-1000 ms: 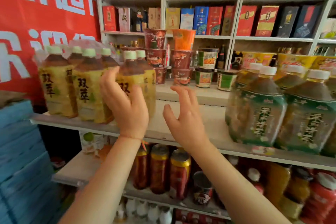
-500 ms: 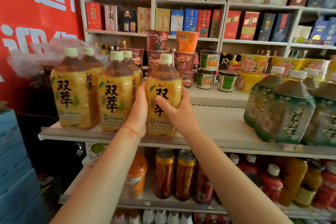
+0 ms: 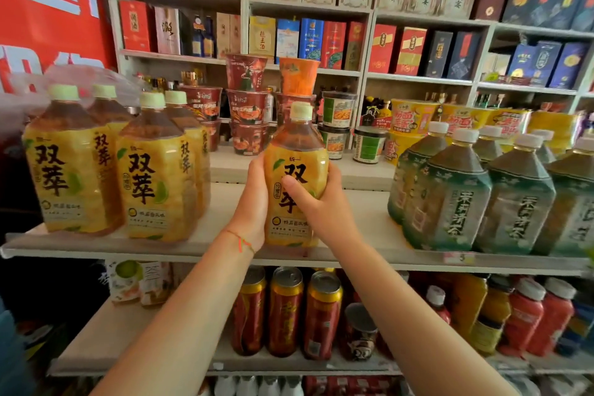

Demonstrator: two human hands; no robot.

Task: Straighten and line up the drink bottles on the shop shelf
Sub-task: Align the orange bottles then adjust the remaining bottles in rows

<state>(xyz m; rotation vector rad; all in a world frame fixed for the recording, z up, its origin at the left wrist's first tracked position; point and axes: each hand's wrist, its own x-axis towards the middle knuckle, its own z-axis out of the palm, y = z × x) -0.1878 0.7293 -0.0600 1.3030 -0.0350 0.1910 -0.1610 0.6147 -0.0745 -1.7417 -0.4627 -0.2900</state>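
Observation:
A yellow-labelled tea bottle (image 3: 297,167) with a pale green cap stands upright at the front middle of the shop shelf (image 3: 199,251). My left hand (image 3: 252,202) grips its left side and my right hand (image 3: 316,206) grips its right side, thumb across the label. Several matching yellow-labelled bottles (image 3: 154,170) stand in a group at the shelf's left end. Several green-labelled tea bottles (image 3: 450,190) fill the right end.
Stacked instant-noodle cups (image 3: 247,112) stand on the raised ledge behind the held bottle. Boxed goods fill the upper shelves (image 3: 308,38). Red cans (image 3: 286,312) and red bottles (image 3: 524,318) line the shelf below. A red banner (image 3: 48,10) hangs at left.
Both hands took hold of one yellow-labelled bottle from the left group and brought it rightward to the shelf's front middle. The view has shifted a little to the left.

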